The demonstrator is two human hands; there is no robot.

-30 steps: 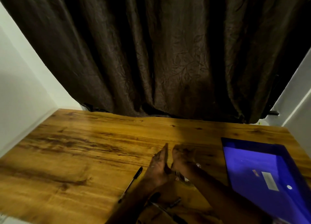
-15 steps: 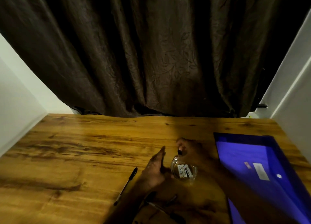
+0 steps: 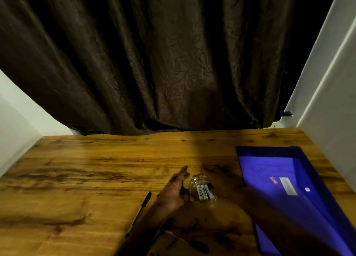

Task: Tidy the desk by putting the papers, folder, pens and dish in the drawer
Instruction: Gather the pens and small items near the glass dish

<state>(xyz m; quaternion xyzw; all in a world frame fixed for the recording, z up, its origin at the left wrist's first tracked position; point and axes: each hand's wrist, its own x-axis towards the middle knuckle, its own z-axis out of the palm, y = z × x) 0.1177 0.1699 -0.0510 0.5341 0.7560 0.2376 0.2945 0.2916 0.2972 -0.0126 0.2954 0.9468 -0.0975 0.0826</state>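
Head view: left hand (image 3: 173,192) open, fingers straight, beside dish (image 3: 202,193) on bench (image 3: 86,169); right hand (image 3: 219,180) shadowed, grip unclear

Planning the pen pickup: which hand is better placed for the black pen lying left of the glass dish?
Probably left. The left hand sits between the pen and the dish; the right hand is beyond the dish, toward the blue folder.

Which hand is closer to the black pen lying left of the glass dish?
Left. The left hand lies just right of the pen; the right hand is beyond the dish, farther right.
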